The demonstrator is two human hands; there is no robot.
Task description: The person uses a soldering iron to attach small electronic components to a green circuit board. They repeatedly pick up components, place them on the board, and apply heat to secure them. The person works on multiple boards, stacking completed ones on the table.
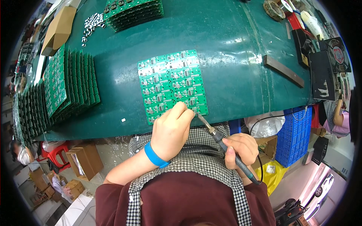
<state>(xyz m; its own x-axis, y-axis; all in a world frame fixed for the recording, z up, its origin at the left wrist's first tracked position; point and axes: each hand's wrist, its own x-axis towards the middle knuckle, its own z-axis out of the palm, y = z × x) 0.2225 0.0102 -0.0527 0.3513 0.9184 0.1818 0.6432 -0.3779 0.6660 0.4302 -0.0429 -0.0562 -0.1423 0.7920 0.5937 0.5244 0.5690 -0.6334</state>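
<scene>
A green circuit board panel (172, 83), lined with rows of small chips, lies flat at the table's front edge. Over its lower right part, my left hand (170, 126) has its fingertips pinched together; whatever is between them is hidden or too small to name. A blue band circles that wrist. My right hand (241, 150) is wrapped round a soldering iron (215, 133), gripped like a pen. The iron's tip slants up and left to the board, close beside the left fingertips. I cannot tell whether it touches.
Stacked circuit boards (71, 81) stand at left, with another stack (135, 14) at the back. Small silvery parts (92, 25) lie near a cardboard box (59, 30). On the right are a dark metal bar (283, 71) and a black fan unit (329, 67); a blue crate (294, 137) stands below.
</scene>
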